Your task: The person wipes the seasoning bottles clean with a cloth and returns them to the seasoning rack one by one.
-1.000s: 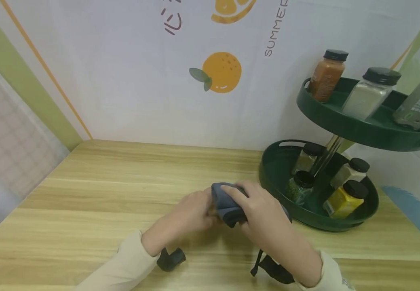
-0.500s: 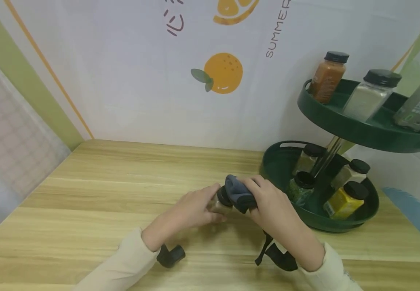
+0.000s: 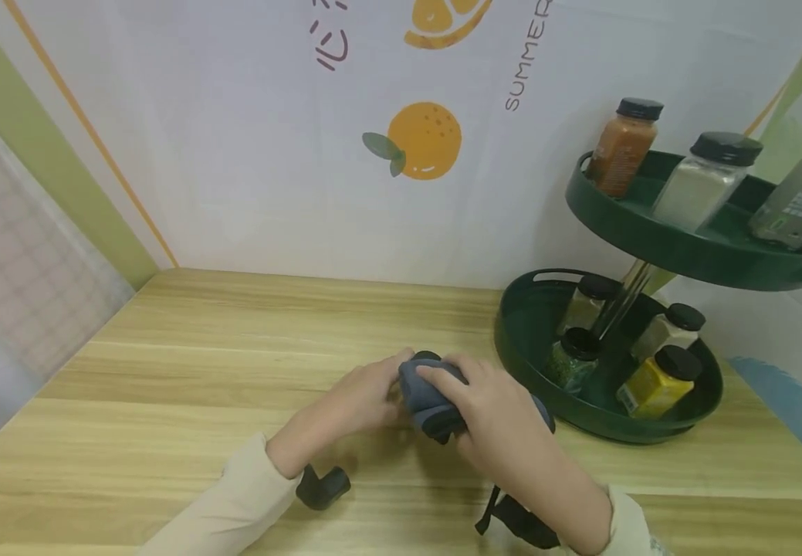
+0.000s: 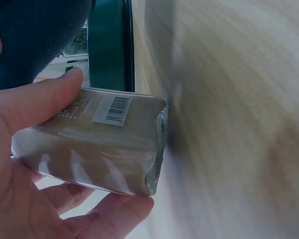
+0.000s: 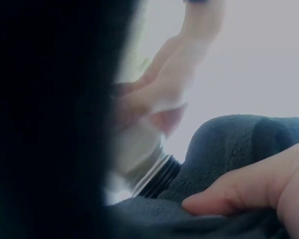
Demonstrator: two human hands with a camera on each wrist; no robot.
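Note:
My left hand [image 3: 359, 401] grips a clear square spice jar [image 4: 99, 144] with brown contents and a barcode label. The left wrist view has it tilted on its side, its base facing right, thumb on one face and fingers under another. My right hand [image 3: 501, 413] holds a folded blue-grey cloth [image 3: 427, 390] against the lid end of the jar. In the head view the cloth and hands hide most of the jar; a bit of black lid [image 3: 427, 355] shows above. The right wrist view, partly blacked out, shows the cloth [image 5: 229, 144] touching the black lid [image 5: 162, 177].
A two-tier dark green rack [image 3: 692, 251] stands on the right of the wooden table [image 3: 234, 340]. Several black-capped spice jars fill both tiers, among them a yellow jar [image 3: 658, 382] low down and an orange jar [image 3: 623, 154] on top. Dark straps [image 3: 324, 488] hang near the wrists.
Half a second ago the cloth stood to the right of the jar, leaving its lid and body visible. Now my right hand has moved left and down, and the cloth covers most of the jar.

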